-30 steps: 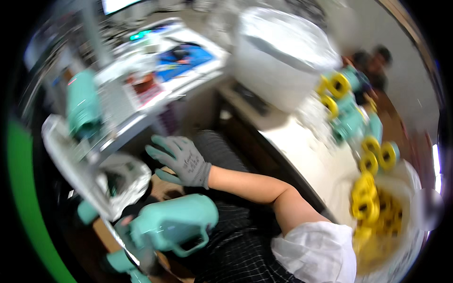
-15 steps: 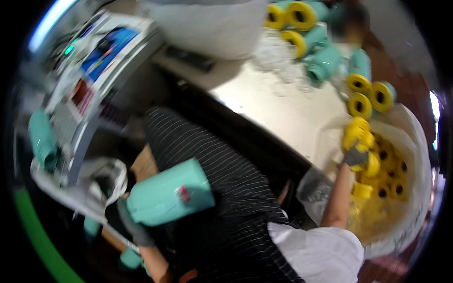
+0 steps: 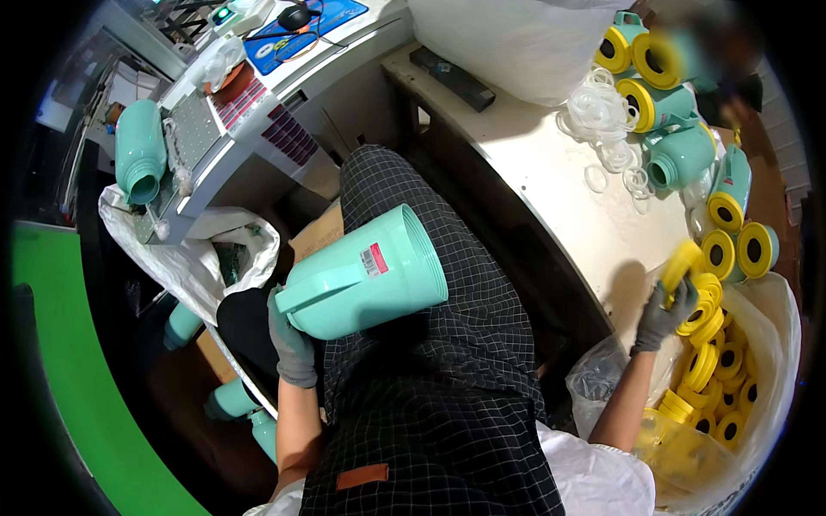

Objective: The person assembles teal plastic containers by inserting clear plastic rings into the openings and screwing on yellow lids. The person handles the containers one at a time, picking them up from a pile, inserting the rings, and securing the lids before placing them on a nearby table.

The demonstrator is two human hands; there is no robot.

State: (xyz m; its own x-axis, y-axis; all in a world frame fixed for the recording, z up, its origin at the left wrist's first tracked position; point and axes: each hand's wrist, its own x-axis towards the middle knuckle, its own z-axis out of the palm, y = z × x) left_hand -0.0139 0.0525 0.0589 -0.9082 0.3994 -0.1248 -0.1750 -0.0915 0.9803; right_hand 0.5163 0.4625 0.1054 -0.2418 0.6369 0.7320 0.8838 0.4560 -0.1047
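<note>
My left hand (image 3: 292, 344), in a grey glove, is closed on the narrower end of a mint-green thermos jug body (image 3: 344, 297). The jug lies tilted over my lap, its wide threaded end pointing right, with a side handle and a small red-and-white label showing. Over at the right, my gloved right hand (image 3: 664, 320) pinches a yellow ring-shaped cap (image 3: 682, 263), slightly blurred. Just beside that hand, yellow caps (image 3: 701, 365) with dark centres fill a large white plastic bag (image 3: 779, 344).
On the white bench (image 3: 551, 193) are clear rings (image 3: 598, 112), a dark bar (image 3: 452, 79) and mint jugs with yellow bases (image 3: 684, 155). Another jug body (image 3: 140, 146) sits on the left desk. A white sack (image 3: 194, 258) hangs below it. Someone's blurred figure is at far right.
The view has shifted and sharpened. My right hand has come up from the heap of yellow caps with one cap. The jug in my left hand has turned, showing its handle and threaded end.
</note>
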